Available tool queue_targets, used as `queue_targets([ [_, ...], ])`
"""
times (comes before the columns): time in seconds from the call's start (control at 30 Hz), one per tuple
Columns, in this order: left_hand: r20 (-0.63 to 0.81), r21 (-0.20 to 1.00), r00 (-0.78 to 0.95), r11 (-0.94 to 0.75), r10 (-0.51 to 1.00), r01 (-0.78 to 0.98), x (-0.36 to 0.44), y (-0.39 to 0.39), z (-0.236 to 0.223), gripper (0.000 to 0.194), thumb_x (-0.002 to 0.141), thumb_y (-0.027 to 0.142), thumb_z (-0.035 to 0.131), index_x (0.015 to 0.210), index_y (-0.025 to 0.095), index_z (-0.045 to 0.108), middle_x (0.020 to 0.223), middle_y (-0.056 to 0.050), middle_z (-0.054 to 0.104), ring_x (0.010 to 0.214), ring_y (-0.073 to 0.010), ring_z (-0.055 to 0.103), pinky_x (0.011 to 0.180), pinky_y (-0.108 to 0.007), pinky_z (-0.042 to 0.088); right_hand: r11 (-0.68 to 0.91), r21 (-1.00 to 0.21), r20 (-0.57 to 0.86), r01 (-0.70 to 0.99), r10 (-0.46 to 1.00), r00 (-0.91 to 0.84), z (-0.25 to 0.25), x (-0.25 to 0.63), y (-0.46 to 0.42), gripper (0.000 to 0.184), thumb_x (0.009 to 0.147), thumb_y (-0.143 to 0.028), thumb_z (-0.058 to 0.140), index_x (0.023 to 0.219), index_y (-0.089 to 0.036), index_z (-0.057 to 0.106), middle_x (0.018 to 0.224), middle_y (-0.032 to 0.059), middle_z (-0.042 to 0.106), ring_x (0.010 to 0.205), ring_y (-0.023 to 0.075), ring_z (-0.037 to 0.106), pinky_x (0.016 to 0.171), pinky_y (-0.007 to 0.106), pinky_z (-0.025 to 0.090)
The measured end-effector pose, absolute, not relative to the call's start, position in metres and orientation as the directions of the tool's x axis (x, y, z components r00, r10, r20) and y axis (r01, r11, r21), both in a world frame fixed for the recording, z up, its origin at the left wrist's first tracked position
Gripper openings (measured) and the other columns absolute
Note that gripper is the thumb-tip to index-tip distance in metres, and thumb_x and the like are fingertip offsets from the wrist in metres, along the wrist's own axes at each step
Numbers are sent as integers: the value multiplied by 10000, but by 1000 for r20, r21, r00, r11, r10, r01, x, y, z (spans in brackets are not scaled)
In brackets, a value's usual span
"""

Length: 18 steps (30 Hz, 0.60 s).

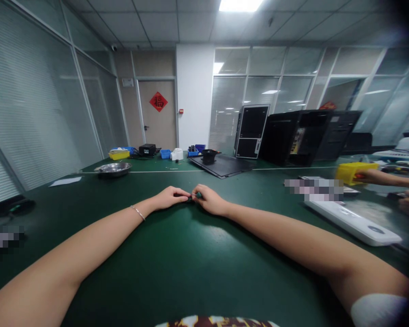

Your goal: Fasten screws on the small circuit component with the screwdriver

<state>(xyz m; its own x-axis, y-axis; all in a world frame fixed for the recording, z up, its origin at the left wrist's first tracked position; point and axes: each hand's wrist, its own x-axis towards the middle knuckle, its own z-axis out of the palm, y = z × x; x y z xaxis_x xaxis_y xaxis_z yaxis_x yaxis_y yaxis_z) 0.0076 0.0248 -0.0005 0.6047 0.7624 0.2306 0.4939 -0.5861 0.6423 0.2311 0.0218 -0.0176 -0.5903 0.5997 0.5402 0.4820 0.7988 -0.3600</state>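
Note:
My left hand (168,198) and my right hand (209,200) meet over the middle of the green table (177,259). The right hand is closed around a small tool with a green handle (199,195), which looks like a screwdriver. Its thin shaft points toward the left hand. With fingers pressed together, the left hand pinches a small dark piece (190,199) at its fingertips. That piece is too small and too covered to name.
A metal bowl (114,169) stands at the left. Toward the back are a black panel (221,167), blue bins (166,154) and computer cases (252,129). A white power strip (352,222) lies at right, near another person's hand (371,176) holding a yellow bin (347,173).

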Motion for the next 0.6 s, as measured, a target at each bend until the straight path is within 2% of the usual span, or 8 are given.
queue_targets([
  [0.47, 237, 633, 605, -593, 760, 498, 8, 23, 0, 368, 842, 356, 628, 1118, 133, 726, 1105, -97, 741, 990, -237, 661, 879, -305, 477, 791, -335, 523, 512, 608, -598, -16, 232, 20, 54, 857, -139, 562, 896, -169, 584, 888, 46, 580, 862, 181, 536, 815, 309, 427],
  [0.6, 238, 628, 611, -600, 755, 495, 8, 23, 1, 367, 838, 357, 637, 1122, 142, 726, 1067, -83, 750, 951, -228, 659, 839, -289, 480, 790, -290, 484, 541, 609, -628, -14, 231, 16, 73, 847, -123, 580, 898, -174, 589, 905, 49, 585, 882, 187, 536, 815, 303, 419],
])
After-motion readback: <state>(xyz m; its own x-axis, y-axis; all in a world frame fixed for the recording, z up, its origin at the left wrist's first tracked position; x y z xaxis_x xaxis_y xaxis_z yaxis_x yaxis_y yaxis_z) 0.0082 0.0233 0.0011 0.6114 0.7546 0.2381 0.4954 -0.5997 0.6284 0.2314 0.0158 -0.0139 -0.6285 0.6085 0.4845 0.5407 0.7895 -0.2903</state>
